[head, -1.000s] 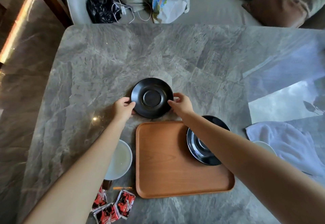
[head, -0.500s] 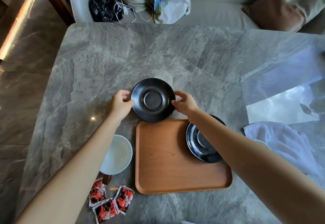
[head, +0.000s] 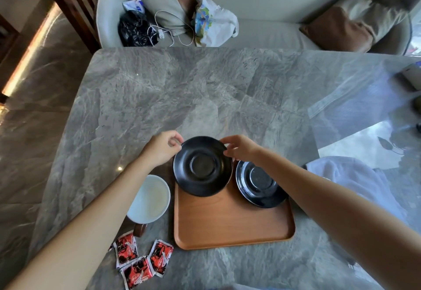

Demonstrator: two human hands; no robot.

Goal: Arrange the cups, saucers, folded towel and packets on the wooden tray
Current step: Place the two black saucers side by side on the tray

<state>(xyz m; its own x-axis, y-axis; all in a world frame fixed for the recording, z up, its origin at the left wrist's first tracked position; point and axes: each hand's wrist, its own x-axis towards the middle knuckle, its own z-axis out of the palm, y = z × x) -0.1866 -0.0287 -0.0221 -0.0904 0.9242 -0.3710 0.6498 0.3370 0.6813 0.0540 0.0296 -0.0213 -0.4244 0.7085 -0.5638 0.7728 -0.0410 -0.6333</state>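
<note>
A black saucer (head: 202, 166) hangs over the far left corner of the wooden tray (head: 227, 221). My left hand (head: 162, 151) pinches its left rim and my right hand (head: 239, 147) pinches its right rim. A second black saucer (head: 259, 182) lies on the tray's far right part. A white cup (head: 149, 198) stands on the table left of the tray. Three red packets (head: 141, 260) lie near the table's front edge. A white towel (head: 355, 182) lies crumpled right of the tray, partly behind my right arm.
The grey marble table (head: 182, 98) stretches far beyond the tray. Behind it stands a sofa (head: 273, 16) with bags, a cable and cushions. A small dark object (head: 140, 229) sits just under the cup's near side.
Both hands have carried the black saucer from the table beyond the tray toward me, and it now overlaps the tray's far left corner.
</note>
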